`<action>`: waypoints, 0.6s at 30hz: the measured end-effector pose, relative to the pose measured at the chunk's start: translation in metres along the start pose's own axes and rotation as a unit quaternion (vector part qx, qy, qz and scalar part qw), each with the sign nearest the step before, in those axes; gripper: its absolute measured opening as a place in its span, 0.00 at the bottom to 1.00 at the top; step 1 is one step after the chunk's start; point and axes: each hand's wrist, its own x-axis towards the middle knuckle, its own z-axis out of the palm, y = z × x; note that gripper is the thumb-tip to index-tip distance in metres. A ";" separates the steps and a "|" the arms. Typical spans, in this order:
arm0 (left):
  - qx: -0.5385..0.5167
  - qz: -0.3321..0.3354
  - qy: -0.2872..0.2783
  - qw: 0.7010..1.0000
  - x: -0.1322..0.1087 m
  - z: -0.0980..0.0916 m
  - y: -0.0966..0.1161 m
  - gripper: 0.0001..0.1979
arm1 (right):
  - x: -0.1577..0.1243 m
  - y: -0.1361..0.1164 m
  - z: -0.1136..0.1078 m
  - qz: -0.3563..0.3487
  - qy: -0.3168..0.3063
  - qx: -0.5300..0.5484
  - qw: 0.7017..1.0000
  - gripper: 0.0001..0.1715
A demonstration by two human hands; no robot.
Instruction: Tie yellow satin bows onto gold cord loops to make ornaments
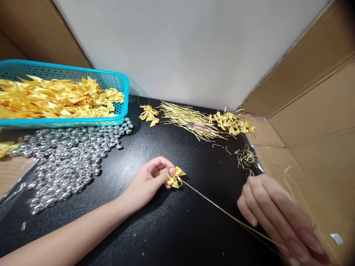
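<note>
Between the thumb and fingers of my left hand (154,177) is a yellow ribbon bow (177,180), held just above the black table. A thin gold cord (213,204) runs taut from the bow down to the right. My right hand (280,218), large and a little blurred at the lower right, pinches the cord's far part with its fingertips. A loose cord end sticks up beside that hand. Whether a bead sits in the bow, I cannot make out, as my left fingers cover part of it.
A turquoise basket (126,99) full of yellow bows stands at the back left. Shiny silver beads (69,162) spread before it. Cut gold cords (177,114) lie at the back with pink-handled snips (201,128), finished-looking bows (233,122) and cord scraps (246,157). Cardboard walls flank the table.
</note>
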 end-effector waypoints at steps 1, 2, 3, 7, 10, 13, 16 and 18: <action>-0.001 0.001 0.001 1.000 0.000 0.000 0.000 0.12 | -0.001 0.000 0.000 0.017 0.056 -0.025 0.998 0.23; -0.004 0.003 0.002 1.000 0.000 0.000 0.000 0.12 | -0.003 0.001 0.000 0.044 0.137 -0.063 0.988 0.19; -0.007 0.004 0.002 1.000 0.000 0.000 0.001 0.12 | -0.004 0.002 0.000 0.069 0.199 -0.104 0.972 0.12; -0.022 0.004 -0.006 1.000 0.001 0.000 0.000 0.12 | -0.004 0.018 0.000 0.159 0.349 -0.385 0.839 0.04; -0.021 0.005 -0.006 1.000 0.001 0.000 -0.002 0.11 | -0.002 0.031 -0.005 0.182 0.372 -0.499 0.761 0.04; -0.010 0.004 0.004 1.000 0.001 0.000 -0.002 0.12 | -0.004 0.034 -0.015 0.146 0.468 -0.466 0.737 0.09; 0.007 0.009 0.021 1.000 0.000 0.001 -0.002 0.13 | -0.007 0.025 -0.027 0.056 0.554 -0.287 0.779 0.14; 0.016 0.015 0.030 0.999 0.001 0.001 -0.002 0.12 | -0.007 0.016 -0.030 0.027 0.547 -0.184 0.816 0.16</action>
